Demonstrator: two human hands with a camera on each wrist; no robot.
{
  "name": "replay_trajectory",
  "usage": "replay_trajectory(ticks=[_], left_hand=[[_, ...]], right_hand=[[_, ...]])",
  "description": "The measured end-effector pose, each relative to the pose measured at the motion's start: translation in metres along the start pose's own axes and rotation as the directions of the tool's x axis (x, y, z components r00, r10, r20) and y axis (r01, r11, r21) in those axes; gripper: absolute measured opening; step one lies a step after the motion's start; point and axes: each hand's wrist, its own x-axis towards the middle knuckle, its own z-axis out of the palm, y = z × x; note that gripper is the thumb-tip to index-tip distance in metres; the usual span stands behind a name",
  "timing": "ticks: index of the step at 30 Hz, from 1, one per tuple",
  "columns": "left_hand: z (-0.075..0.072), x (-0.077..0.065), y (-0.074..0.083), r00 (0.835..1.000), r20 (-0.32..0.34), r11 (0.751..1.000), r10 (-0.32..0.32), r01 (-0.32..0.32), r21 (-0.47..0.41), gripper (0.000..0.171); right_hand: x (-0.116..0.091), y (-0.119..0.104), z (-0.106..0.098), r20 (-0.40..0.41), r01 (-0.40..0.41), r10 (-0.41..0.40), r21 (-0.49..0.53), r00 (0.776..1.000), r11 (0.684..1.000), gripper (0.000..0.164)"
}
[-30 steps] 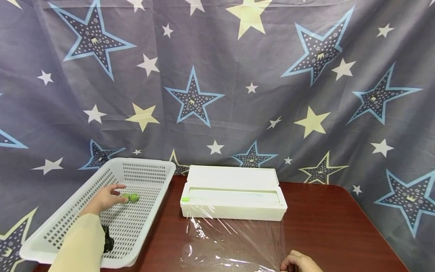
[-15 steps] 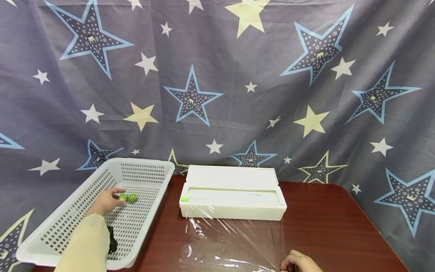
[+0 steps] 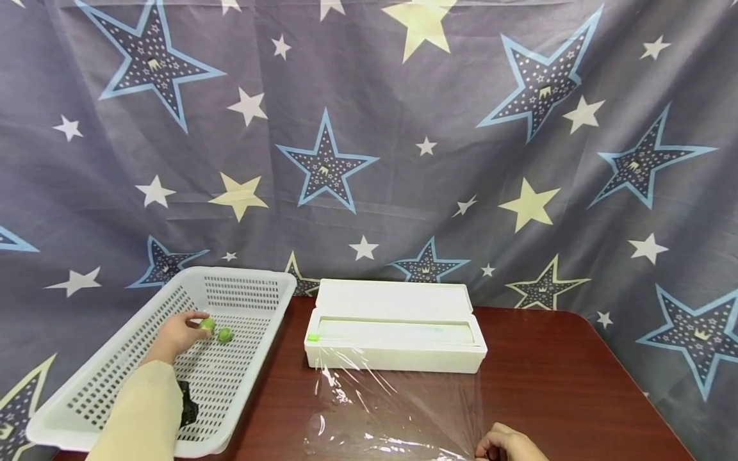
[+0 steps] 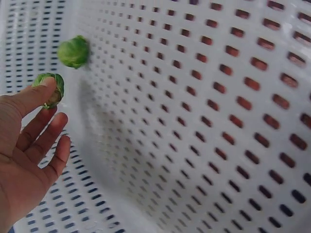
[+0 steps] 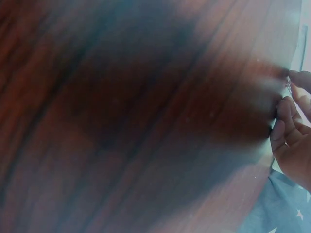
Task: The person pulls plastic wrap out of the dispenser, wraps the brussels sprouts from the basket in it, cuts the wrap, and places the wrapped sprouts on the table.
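Note:
Inside the white perforated basket, my left hand pinches a Brussels sprout between thumb and fingers. A second Brussels sprout lies on the basket floor just to its right. In the left wrist view the thumb sits on top of the held sprout, with the other fingers loosely bent below. Clear cling film stretches toward me over the table from a white dispenser box. At the film's near right corner, my right hand grips the edge with bent fingers, partly cut off by the frame.
The dispenser's lid stands raised at the back, and a green slider sits at its left end. A dark reddish wooden table bears everything. Behind it hangs a grey star-patterned curtain.
My left hand has closed on the left sprout and drawn it slightly up and away from the other one. My right hand and the cling film have stayed put.

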Motion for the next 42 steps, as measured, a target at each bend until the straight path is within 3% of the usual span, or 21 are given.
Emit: replay_trajectory(ticks=[12, 20, 27, 37, 42], left_hand=[[-0.014, -0.003, 0.031, 0.994, -0.008, 0.994, 0.112, -0.112, -0.006, 0.049], [-0.02, -0.008, 0.052, 0.985, 0.017, 0.985, 0.173, -0.174, 0.021, 0.049], [-0.021, -0.018, 0.067, 0.961, 0.016, 0.961, 0.275, -0.275, 0.021, 0.045], [-0.021, -0.029, 0.092, 0.939, 0.011, 0.938, 0.344, -0.344, 0.044, 0.044], [-0.023, -0.04, 0.108, 0.916, -0.017, 0.915, 0.4, -0.398, 0.069, 0.042]], right_hand=[[-0.002, 0.006, 0.003, -0.036, 0.094, -0.097, -0.061, 0.995, 0.994, 0.017], [-0.001, 0.005, 0.003, -0.032, 0.083, -0.084, -0.031, 0.996, 0.996, 0.015], [0.0, 0.006, 0.005, -0.031, 0.085, -0.086, -0.024, 0.996, 0.996, 0.015], [-0.001, 0.007, 0.003, -0.028, 0.082, -0.083, -0.034, 0.996, 0.996, 0.013], [0.001, 0.006, 0.001, -0.011, 0.07, -0.07, -0.019, 0.997, 0.997, 0.011]])
